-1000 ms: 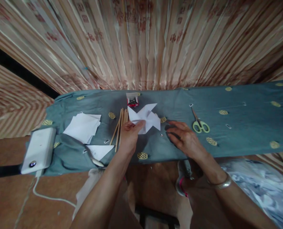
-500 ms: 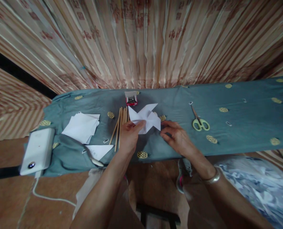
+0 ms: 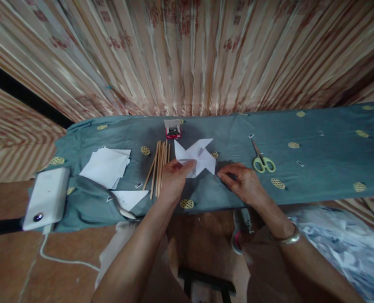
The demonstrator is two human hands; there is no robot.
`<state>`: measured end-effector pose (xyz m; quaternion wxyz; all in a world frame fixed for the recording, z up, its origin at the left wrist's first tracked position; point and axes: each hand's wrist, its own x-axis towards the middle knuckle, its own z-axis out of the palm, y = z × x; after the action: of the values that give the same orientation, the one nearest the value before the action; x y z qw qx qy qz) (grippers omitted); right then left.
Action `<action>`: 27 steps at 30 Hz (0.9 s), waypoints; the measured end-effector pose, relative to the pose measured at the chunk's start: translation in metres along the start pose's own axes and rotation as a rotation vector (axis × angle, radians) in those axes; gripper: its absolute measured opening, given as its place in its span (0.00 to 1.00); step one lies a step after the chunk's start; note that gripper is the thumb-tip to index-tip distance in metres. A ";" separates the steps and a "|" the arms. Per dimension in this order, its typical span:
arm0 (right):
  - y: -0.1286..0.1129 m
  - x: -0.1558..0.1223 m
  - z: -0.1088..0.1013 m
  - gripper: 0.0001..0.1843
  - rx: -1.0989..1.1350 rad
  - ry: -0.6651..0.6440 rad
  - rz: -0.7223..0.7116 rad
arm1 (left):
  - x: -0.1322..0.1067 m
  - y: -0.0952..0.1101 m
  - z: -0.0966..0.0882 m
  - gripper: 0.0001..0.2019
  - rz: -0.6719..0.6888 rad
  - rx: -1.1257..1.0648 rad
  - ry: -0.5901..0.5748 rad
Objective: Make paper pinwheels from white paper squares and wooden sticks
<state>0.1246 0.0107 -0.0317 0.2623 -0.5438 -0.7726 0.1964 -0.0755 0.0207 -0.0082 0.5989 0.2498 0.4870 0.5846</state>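
Note:
A white paper pinwheel (image 3: 201, 158) with folded blades is pinched near its middle between the thumb and fingers of my left hand (image 3: 176, 176). My right hand (image 3: 239, 181) is just right of the pinwheel, apart from it, thumb and forefinger pressed together. Something tiny may be at those fingertips, too small to make out. Beneath and behind my left hand lie several thin wooden sticks (image 3: 157, 168). An open red and white box (image 3: 173, 130) of small metal pieces stands beyond the pinwheel. Green-handled scissors (image 3: 262, 162) rest to the right of my right hand.
On the left, a stack of white paper squares (image 3: 106, 166) and a white paper triangle (image 3: 130, 198) lie on the green tablecloth (image 3: 325, 168). A white device (image 3: 48, 198) with a cable sits at the left end. A curtain (image 3: 187, 59) hangs behind the table.
My right hand has drawn away from the pinwheel's edge, a little to the right, with its fingertips now together. My left hand still holds the pinwheel, shifted slightly right.

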 end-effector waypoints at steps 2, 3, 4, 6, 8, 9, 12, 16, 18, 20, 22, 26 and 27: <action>-0.005 0.001 0.004 0.07 -0.081 -0.010 -0.034 | -0.001 0.000 0.002 0.11 0.000 0.008 0.009; -0.007 0.001 0.006 0.06 -0.120 -0.017 -0.057 | -0.001 0.000 0.003 0.11 -0.001 0.016 0.011; -0.008 0.002 0.008 0.06 -0.154 -0.024 -0.081 | -0.001 0.000 0.004 0.11 -0.004 0.026 0.008; -0.009 0.001 0.010 0.06 -0.212 -0.035 -0.128 | -0.002 0.000 0.004 0.11 -0.007 0.046 -0.006; -0.010 0.001 0.010 0.06 -0.260 -0.050 -0.168 | -0.002 0.001 0.003 0.12 -0.005 0.047 -0.017; -0.010 0.000 0.010 0.07 -0.282 -0.054 -0.186 | -0.002 0.001 0.003 0.12 -0.003 0.042 -0.018; -0.014 -0.004 0.008 0.10 -0.337 -0.065 -0.224 | -0.002 0.000 0.003 0.12 -0.001 0.025 -0.019; -0.018 -0.011 0.006 0.13 -0.431 -0.083 -0.216 | -0.004 0.000 0.005 0.12 -0.010 0.012 -0.025; -0.017 -0.013 0.003 0.13 -0.437 -0.082 -0.202 | -0.006 0.000 0.007 0.11 -0.012 0.012 -0.035; -0.016 -0.016 -0.004 0.12 -0.361 -0.059 -0.172 | -0.008 -0.001 0.008 0.11 -0.010 0.016 -0.045; -0.017 -0.018 -0.016 0.11 -0.207 -0.010 -0.099 | -0.010 -0.003 0.010 0.11 -0.007 0.027 -0.044; -0.030 -0.026 -0.041 0.06 0.165 0.172 0.080 | -0.016 -0.009 0.015 0.10 -0.017 0.059 -0.052; -0.035 -0.029 -0.045 0.05 0.225 0.209 0.104 | -0.018 -0.011 0.017 0.09 -0.017 0.062 -0.064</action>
<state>0.1344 -0.0273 0.0193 0.3899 -0.5677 -0.6851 0.2375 -0.0533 0.0065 -0.0059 0.6112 0.2827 0.4876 0.5557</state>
